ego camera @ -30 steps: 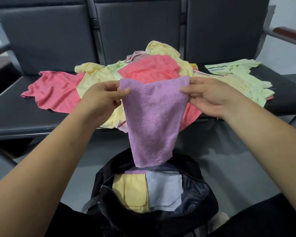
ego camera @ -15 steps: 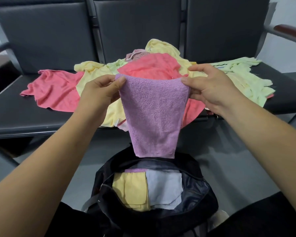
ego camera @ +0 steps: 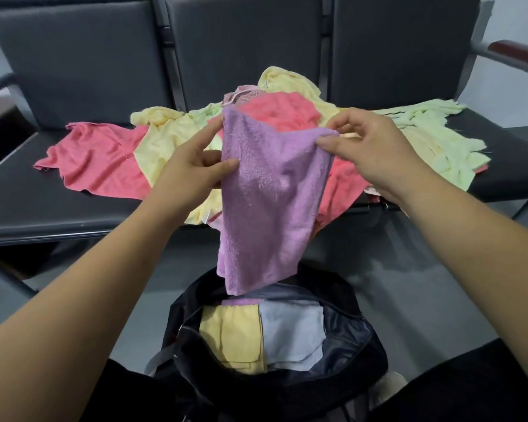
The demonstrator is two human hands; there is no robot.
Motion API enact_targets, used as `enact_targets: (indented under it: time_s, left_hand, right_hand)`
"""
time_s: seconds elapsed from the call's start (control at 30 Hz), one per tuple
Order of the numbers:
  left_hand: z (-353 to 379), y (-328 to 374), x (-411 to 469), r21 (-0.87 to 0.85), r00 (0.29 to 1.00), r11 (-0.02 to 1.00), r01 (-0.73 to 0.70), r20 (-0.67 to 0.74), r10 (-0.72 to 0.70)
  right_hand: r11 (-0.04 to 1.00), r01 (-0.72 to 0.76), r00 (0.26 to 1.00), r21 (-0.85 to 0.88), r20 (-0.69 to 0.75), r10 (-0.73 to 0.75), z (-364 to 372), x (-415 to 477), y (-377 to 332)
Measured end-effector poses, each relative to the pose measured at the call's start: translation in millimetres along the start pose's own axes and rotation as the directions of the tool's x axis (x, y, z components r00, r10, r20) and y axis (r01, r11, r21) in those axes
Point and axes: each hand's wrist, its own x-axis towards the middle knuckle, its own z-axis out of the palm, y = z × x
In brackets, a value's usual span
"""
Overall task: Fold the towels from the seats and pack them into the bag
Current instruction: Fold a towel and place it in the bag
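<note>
Below both hands, an open black bag (ego camera: 369, 360) stands on the grey floor (ego camera: 424, 269), with a folded yellow towel (ego camera: 229, 336) and a folded grey towel (ego camera: 290, 333) side by side inside. Between the hands hangs the purple towel (ego camera: 269, 193), its lower end just above the bag's mouth. The left hand (ego camera: 186, 169) pinches its left edge and the right hand (ego camera: 369, 147) pinches its upper right corner. Beyond the hands, black seats (ego camera: 43, 208) carry a loose heap of pink, yellow and green towels (ego camera: 98, 159), with backrests (ego camera: 83, 56) behind.
</note>
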Motion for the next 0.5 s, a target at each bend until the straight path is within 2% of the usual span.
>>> enact_targets:
  time_s: [0.07, 0.13, 0.23, 0.3, 0.33, 0.37, 0.43, 0.5]
  left_hand:
    - [0.4, 0.4, 0.5, -0.078, 1.0, 0.997, 0.003, 0.011, -0.002]
    - [2.1, 3.1, -1.1, -0.108, 0.998, 0.994, 0.007, 0.057, -0.001]
    - [10.1, 6.4, -4.9, -0.119, 0.99, 0.993, 0.002, 0.142, 0.015]
    - [15.9, 8.0, -6.3, -0.144, 0.984, 0.99, 0.003, 0.175, 0.022]
    - [18.2, 8.2, -6.1, -0.16, 0.983, 0.987, 0.01, 0.181, 0.019]
    - [19.6, 6.9, -5.1, -0.18, 0.985, 0.983, 0.018, 0.172, 0.013]
    - [21.9, 2.4, -3.3, -0.24, 0.99, 0.968, 0.07, 0.135, -0.038]
    - [23.7, -5.4, -3.5, -0.228, 0.973, 0.956, 0.184, 0.179, -0.144]
  right_hand:
    - [0.955, -0.124, 0.991, 0.269, 0.076, 0.107, 1.5, -1.2, 2.1]
    - [0.95, -0.127, 0.987, 0.284, 0.133, 0.092, 6.6, -1.4, 5.6]
    - [0.999, -0.025, 0.969, -0.027, 0.244, 0.03, 18.1, -8.1, -8.6]
    - [0.946, 0.065, 0.939, -0.317, 0.339, 0.05, 23.6, -13.5, -21.0]
    - [0.913, 0.1, 0.927, -0.395, 0.37, 0.058, 26.6, -15.6, -23.3]
    - [0.914, 0.109, 0.923, -0.391, 0.38, 0.052, 30.0, -16.4, -23.4]
    - [0.984, 0.023, 0.952, -0.177, 0.303, 0.032, 32.7, -14.4, -22.9]
    - [0.985, -0.096, 0.972, 0.144, 0.225, 0.062, 29.8, -10.3, -20.1]
